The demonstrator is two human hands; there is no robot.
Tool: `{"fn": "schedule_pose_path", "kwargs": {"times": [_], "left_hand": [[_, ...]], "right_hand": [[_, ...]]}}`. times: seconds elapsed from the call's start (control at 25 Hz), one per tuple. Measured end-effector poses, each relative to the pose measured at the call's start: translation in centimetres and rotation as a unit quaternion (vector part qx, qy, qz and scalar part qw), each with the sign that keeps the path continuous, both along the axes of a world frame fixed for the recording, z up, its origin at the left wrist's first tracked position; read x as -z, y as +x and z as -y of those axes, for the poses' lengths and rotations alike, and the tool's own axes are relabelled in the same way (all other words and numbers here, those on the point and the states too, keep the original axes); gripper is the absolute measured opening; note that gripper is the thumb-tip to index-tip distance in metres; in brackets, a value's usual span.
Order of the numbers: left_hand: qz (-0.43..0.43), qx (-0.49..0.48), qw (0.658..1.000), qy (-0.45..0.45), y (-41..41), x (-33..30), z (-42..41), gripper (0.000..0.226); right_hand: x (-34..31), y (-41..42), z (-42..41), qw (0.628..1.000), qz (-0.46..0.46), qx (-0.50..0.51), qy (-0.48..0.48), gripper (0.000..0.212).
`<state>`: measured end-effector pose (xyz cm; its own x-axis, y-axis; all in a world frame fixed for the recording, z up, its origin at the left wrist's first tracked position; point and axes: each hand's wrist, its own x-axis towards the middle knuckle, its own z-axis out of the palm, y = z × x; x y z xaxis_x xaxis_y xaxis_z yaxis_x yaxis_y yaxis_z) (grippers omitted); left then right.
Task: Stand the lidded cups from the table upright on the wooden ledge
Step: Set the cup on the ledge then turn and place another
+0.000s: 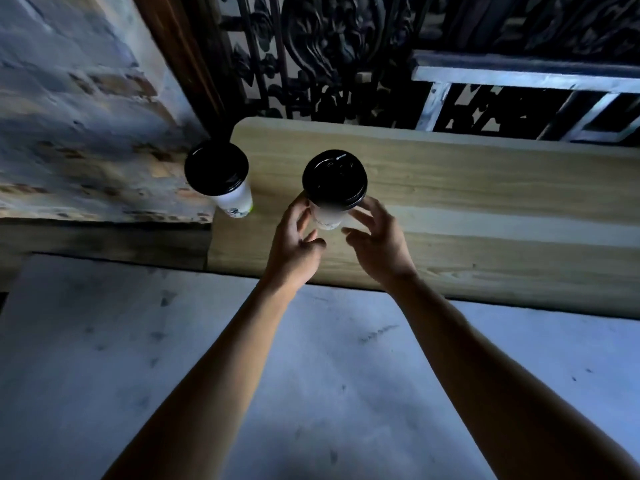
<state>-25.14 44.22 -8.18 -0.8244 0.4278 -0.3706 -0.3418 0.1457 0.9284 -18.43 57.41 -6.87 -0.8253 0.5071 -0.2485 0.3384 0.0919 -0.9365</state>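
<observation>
Wooden ledge [485,188], frame centre: two lidded cups upright. Left cup [221,174] at the ledge's left end. Centre cup [334,185] flanked by left hand [294,244] and right hand [377,244], fingers spread loosely, seemingly steadying it; contact unclear. Pale counter [104,341] below.

A light wooden ledge [485,188] runs across the middle of the frame, from the centre to the right edge. Two white cups with black lids stand upright on it. One cup [221,181] is at the ledge's left end. The other cup [334,188] stands near it, to the right. Below the ledge, a pale grey desk [104,341] fills the bottom of the frame.
</observation>
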Motion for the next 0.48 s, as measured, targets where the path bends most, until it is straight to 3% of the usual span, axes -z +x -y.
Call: {"fn": "schedule_pose_path", "kwargs": {"times": [0.2,0.48], "left_hand": [[0.031,-0.024,0.999,0.028,-0.9,2.9,-0.8,0.080],[0.063,-0.062,0.995,0.055,0.2,2.5,-0.3,0.080]], "right_hand": [[2.8,-1.2,-0.2,1.000,-0.017,0.022,0.004,0.069],[3.5,-0.3,0.0,0.997,0.075,0.002,-0.029,0.084]]}}
